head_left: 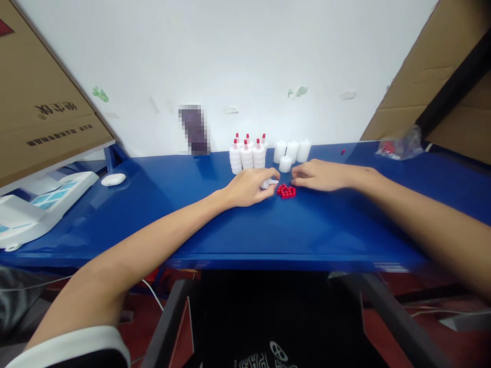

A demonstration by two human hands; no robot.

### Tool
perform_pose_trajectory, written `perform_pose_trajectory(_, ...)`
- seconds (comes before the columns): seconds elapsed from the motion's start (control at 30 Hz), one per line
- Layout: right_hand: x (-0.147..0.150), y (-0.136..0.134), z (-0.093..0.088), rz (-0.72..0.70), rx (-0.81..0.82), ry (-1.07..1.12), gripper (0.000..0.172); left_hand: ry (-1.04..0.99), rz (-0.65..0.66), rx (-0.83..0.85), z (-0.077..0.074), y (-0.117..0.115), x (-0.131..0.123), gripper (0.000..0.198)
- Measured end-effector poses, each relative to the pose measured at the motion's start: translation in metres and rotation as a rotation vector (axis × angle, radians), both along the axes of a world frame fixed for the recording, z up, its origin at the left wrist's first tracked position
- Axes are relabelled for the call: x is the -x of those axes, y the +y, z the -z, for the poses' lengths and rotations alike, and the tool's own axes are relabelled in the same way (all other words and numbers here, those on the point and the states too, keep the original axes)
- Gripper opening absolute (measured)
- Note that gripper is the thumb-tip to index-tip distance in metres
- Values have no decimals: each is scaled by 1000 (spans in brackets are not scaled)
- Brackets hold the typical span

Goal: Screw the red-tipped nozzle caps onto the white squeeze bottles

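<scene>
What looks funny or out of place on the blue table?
One tiny red piece lies alone at the back right of the blue table. It looks like a stray because the other loose red pieces sit bunched together near the hands.

Blue surface against a pale wall, flanked by 2 cardboard panels.
On the left, a white device with light-blue patches lies near a rounded white object; green scraps mark the wall.

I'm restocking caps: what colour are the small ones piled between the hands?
The small caps are red, seen best in the head view.
</scene>
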State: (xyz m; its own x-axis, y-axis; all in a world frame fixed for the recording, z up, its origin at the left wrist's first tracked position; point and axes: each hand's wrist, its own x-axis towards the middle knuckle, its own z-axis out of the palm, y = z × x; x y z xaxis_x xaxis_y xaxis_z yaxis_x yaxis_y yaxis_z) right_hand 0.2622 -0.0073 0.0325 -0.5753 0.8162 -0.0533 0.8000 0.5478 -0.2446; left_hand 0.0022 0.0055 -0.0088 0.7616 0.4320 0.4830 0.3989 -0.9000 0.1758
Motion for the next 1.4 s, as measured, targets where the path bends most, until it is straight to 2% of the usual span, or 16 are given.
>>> perform_pose_trajectory(0.67,6,-3,2,-81,29,55,26,44,-11,30,-2,-1,-1,30)
perform_pose_trajectory(1.4,10,-6,-1,-77,89,63,23,54,-11,23,-3,-2,-1,30)
